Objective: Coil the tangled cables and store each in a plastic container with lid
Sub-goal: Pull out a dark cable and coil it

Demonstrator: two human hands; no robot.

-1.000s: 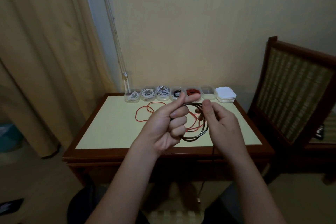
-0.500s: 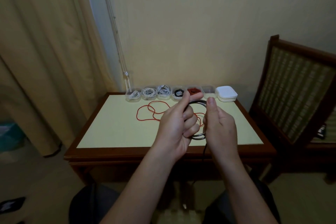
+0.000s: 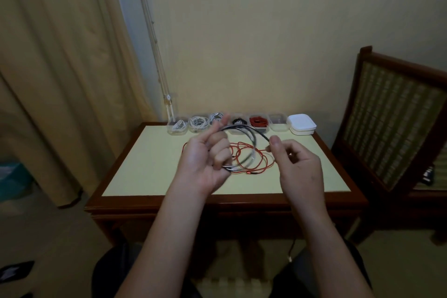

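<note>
Mid-coil: the left hand grips loops of thin black cable, the right hand pinches its tail; another wrap seems next.

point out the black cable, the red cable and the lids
black cable [image 3: 261, 134]: head view, upper right arc of the held coil
red cable [image 3: 246, 172]: head view, lowest strand of the loose tangle
lids [image 3: 301, 121]: head view, top lid of the white stack

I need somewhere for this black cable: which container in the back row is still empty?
The rightmost container, beside the stack of white lids. It looks empty, while every other one in the row holds a coiled cable.
</note>
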